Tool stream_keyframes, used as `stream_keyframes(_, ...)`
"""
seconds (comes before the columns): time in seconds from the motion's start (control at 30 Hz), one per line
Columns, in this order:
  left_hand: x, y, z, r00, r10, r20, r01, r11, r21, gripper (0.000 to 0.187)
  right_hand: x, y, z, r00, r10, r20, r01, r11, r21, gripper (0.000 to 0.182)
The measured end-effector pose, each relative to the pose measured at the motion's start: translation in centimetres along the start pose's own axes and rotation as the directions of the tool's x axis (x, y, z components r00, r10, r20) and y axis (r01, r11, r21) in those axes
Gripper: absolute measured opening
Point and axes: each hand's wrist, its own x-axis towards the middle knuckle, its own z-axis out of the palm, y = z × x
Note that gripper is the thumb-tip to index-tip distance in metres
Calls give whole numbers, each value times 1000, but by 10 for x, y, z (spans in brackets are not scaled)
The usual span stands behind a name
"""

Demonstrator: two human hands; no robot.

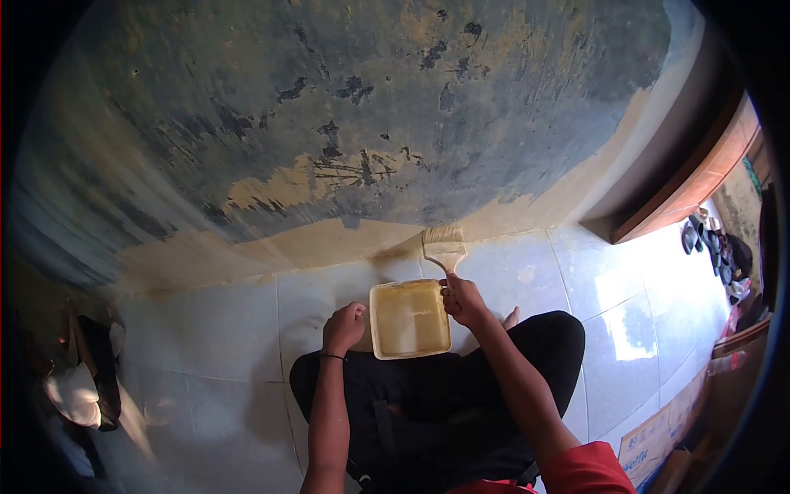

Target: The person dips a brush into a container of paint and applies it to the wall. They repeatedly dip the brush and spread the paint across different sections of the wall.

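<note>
A wide paintbrush (445,251) is gripped by its handle in my right hand (463,300). Its bristles press against the foot of the wall, just above the floor tiles. In front of my crossed legs stands a square plastic tub (374,325), with beige paint (409,317) across its bottom and smeared up its sides. My right hand is by the tub's upper right corner. To the left of the tub, my left hand (344,326) is curled closed with nothing showing in it. A dark band circles that wrist.
The wall (346,107) is patchy grey-green above, with beige along its lower edge. At the right are a wooden door frame (695,181), several pairs of footwear (706,239) and a cardboard box (658,436). Another person (86,370) is at the far left. Glossy tiles (222,329) cover the floor.
</note>
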Motion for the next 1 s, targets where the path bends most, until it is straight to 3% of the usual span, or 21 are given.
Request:
stream_keyframes(0.37,2,8,-2,1000,-10,29,9,1000,25,20,17,3,-8,986,154,67,-163,974,155,30)
stream_keyframes(0.53,3,4,0,1000,20,10,-19,1000,-6,20,16,7,0,998,28,-60,-29,999,-29,28)
stream_keyframes(0.63,2,3,0,1000,21,14,-21,1000,-9,21,10,5,5,996,-4,-87,0,999,-40,28)
stream_keyframes(1.0,7,-1,3,999,-2,47,0,1000,28,24,-56,-46,32,987,-160,21,161,985,-60,34)
